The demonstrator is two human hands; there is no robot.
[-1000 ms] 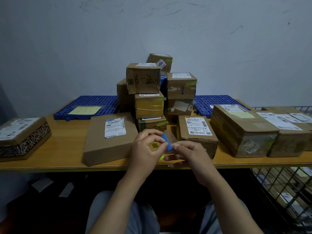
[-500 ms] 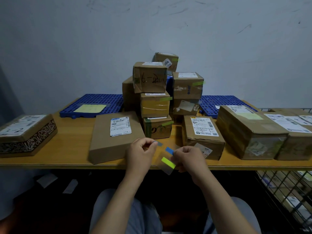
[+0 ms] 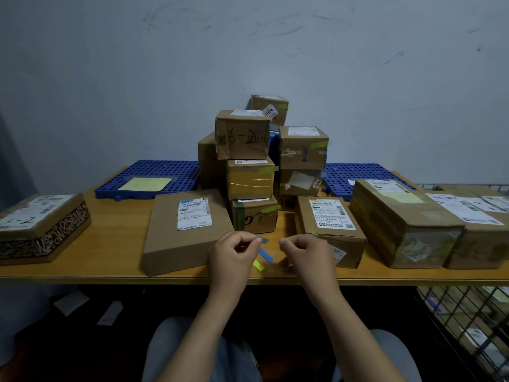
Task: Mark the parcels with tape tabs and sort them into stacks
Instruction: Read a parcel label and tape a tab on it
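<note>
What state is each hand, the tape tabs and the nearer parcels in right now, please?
left hand, pinches a small blue tab at its fingertips.
right hand, holds the tab sheet, which carries a blue and a yellow tab.
flat parcel, lies label up, no tab visible.
centre stack, stands upright, green tabs on several boxes.
small parcel, label up beside the right hand, no tab visible.

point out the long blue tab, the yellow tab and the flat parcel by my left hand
long blue tab (image 3: 266, 255): head view, middle of the strip.
yellow tab (image 3: 258, 265): head view, middle of the strip.
flat parcel (image 3: 176, 241): head view, bare cardboard below the label.
</note>
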